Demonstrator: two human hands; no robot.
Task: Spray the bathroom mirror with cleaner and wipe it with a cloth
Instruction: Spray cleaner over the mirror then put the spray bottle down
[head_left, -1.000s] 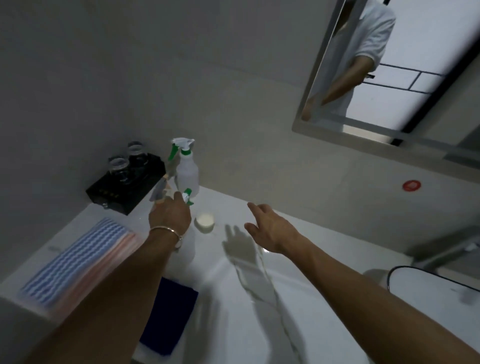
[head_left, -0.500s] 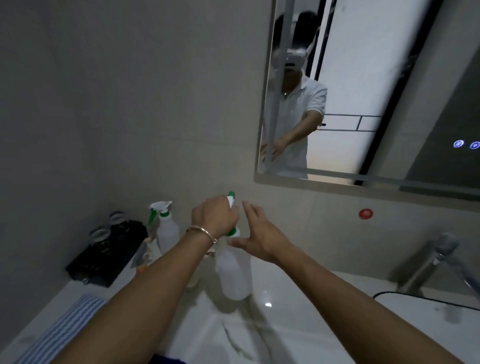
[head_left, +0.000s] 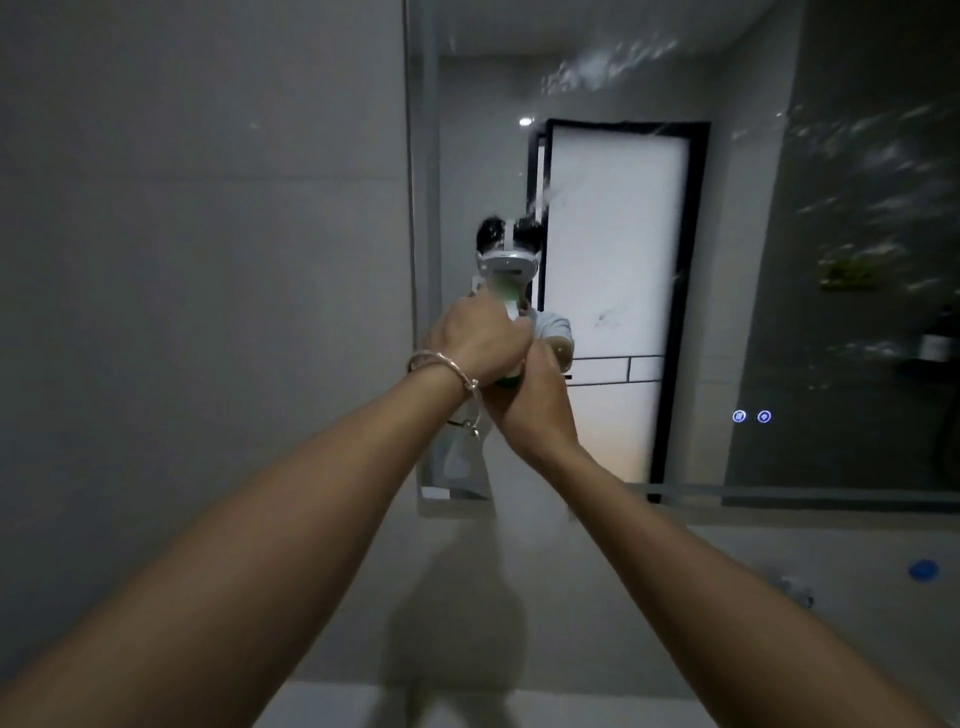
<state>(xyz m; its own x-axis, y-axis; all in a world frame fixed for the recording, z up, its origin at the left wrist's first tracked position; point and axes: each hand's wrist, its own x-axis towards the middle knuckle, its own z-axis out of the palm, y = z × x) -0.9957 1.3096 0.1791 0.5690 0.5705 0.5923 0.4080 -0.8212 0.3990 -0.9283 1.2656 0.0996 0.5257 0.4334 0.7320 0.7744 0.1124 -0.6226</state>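
Step in hand: spraying. Both arms are raised in front of the mirror (head_left: 675, 312), and droplets speckle its upper right part and right side.
Spray bottle (head_left: 511, 306): held up near the mirror's left edge, mostly hidden by the hands; only a blurred white and green head and a bit of green lower down show.
Left hand (head_left: 475, 343): wrapped tight around the top of the bottle; whether a finger works the trigger I cannot tell. A thin metal bangle (head_left: 441, 364) sits on the wrist.
Right hand (head_left: 535, 400): closed around the bottle lower down, touching the left hand, steadying it.
Mirror: flat, glossy glass with a pale frosted strip along its left and bottom edges and two small lit buttons (head_left: 751, 416) toward the lower right.
Wall (head_left: 208, 260): smooth, matt grey tile.
Cloth: not in view.
Next move, as I judge it: cover the dry lower left glass, then put the bottle down and fetch a cloth before the drops run.
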